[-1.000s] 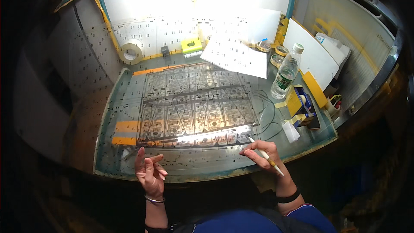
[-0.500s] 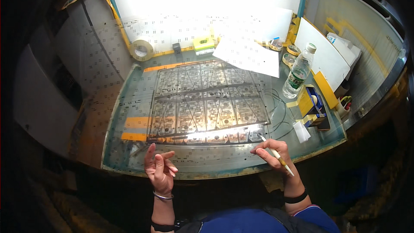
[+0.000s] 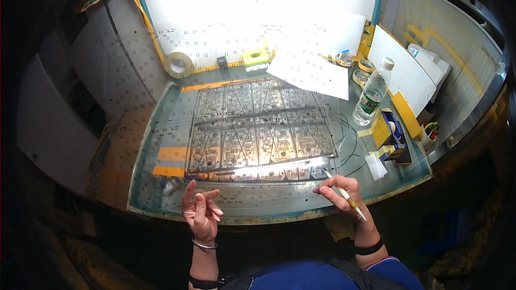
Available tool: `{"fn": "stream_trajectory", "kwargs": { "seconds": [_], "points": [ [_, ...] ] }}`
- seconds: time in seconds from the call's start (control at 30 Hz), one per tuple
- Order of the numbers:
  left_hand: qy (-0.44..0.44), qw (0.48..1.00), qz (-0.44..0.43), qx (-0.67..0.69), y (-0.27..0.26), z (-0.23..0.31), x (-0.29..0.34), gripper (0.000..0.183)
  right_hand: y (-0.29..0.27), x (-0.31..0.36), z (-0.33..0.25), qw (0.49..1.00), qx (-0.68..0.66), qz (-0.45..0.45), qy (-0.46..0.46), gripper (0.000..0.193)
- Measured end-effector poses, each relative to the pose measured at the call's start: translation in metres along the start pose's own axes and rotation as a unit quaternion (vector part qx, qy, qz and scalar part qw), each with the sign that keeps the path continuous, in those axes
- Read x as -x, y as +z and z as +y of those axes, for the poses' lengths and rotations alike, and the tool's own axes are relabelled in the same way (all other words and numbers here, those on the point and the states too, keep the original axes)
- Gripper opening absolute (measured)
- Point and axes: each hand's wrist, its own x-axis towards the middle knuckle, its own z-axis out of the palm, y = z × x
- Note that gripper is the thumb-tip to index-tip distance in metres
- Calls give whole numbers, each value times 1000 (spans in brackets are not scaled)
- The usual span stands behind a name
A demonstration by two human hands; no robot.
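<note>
A large clear film (image 3: 161,129) printed with small black marks spans the space before me, tilted over the bench; its exact edges are hard to see. My left hand (image 3: 201,212) is at its near left part, thumb in front and fingers bent around it, seemingly gripping it. My right hand (image 3: 344,193), at the near right, has a slim white pen-like tool (image 3: 353,204) with a tan band tucked between the fingers. Its thumb and forefinger come together near the film's edge. Through the film shows a dark patterned panel (image 3: 263,129), divided into several sections, lying on the bench.
The glass-like bench (image 3: 148,180) has orange tape strips (image 3: 169,172). A white sheet (image 3: 317,75), a tape roll (image 3: 178,64) and a yellow-green box (image 3: 255,58) lie toward the back. On the right stand a water bottle (image 3: 372,94), a blue tape dispenser (image 3: 395,134) and thin wires (image 3: 352,145).
The view has shifted slightly, and the film's marks have moved a little against the background. Both hands keep nearly the same pose, with the pen-like tool still in the right.
</note>
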Motion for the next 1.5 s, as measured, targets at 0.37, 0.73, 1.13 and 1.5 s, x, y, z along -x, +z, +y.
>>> {"fn": "stream_trajectory", "kwargs": {
  "seconds": [0.37, 0.73, 1.13, 1.5],
  "points": [
    [1, 1000, -3, -3, 0, 1, 0, 39, 0, 0, -1, 1000, 4, 1, 5, 10],
    [-9, 1000, 7, -7, 0, 2, 1, 40, 1, -2, -5, 1000, 16, -1, 14, 11],
    [-16, 999, -8, 35, -1, -1, 1, 36, 0, 0, -15, 999, 7, 6, 51, 12],
    [-7, 999, -12, 29, -2, -1, 0, 36, 0, 0, -12, 999, 8, 6, 45, 12]
  ]
}}
